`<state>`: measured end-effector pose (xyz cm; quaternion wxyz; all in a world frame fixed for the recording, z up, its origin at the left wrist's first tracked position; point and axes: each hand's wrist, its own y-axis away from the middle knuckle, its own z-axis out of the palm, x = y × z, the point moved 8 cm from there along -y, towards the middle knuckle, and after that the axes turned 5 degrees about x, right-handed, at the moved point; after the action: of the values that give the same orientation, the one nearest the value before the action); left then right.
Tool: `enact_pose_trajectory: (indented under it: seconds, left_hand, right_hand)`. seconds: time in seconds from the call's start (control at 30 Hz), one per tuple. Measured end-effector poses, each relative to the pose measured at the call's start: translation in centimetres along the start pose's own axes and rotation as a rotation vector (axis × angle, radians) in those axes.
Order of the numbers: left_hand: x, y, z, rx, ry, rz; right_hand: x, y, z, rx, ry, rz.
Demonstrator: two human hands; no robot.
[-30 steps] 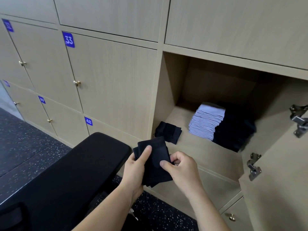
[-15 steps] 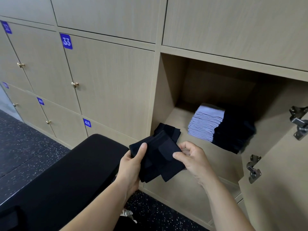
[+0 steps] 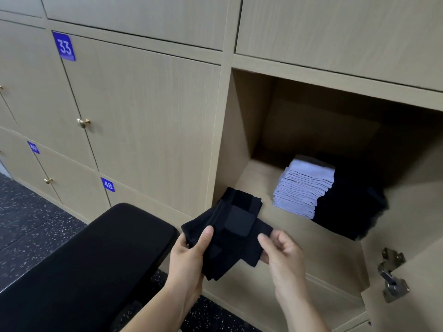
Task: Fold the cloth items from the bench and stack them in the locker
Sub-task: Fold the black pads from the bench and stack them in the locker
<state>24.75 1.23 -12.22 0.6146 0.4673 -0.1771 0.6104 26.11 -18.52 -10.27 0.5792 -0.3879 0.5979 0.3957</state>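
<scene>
1. Inside the open locker point(image 3: 242, 130) sat a pale folded stack point(image 3: 303, 188), a dark stack point(image 3: 347, 209) touching its right side, and a small folded piece point(image 3: 248, 200) at the front left.
2. The padded worktop point(image 3: 96, 259) stood just left of the opening, and the locker door point(image 3: 412, 295) hung open on the right.
3. The left hand point(image 3: 189, 262) gripped the black cloth point(image 3: 230, 245) in front of the opening, thumb on top. The right hand point(image 3: 284, 256) pinched the cloth's right edge.

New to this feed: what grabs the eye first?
The black cloth, held mid-frame in front of the open locker. Inside, a pale lavender stack stands beside a dark stack. A black bench fills the lower left.
</scene>
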Motion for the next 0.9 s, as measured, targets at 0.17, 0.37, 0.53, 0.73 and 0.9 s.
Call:
enact_pose_trajectory:
  seconds: [0.17,0.37,0.53,0.73,0.9]
  left_hand:
    - [-0.6,-2.4,-0.7,-0.005,0.021,0.003]
    - [-0.5,-4.4,-1.6,0.01,0.011,0.014]
    - [-1.0,-5.1,-2.4,0.019,-0.003,0.005]
    - [-1.6,-5.7,-2.8,0.046,-0.015,-0.007]
    - [-1.6,-5.9,-2.6,0.047,-0.028,0.002]
  right_hand:
    - [-0.4,-5.3,-0.2,0.162,-0.137,-0.047]
    - [0.5,-11.2,0.3,0.223,-0.077,0.004]
    - [2.2,-13.3,1.7,0.243,-0.041,0.057]
    - [3.6,-14.8,3.3,0.227,0.015,0.088]
    - [4.0,-15.5,3.5,0.255,0.246,0.029]
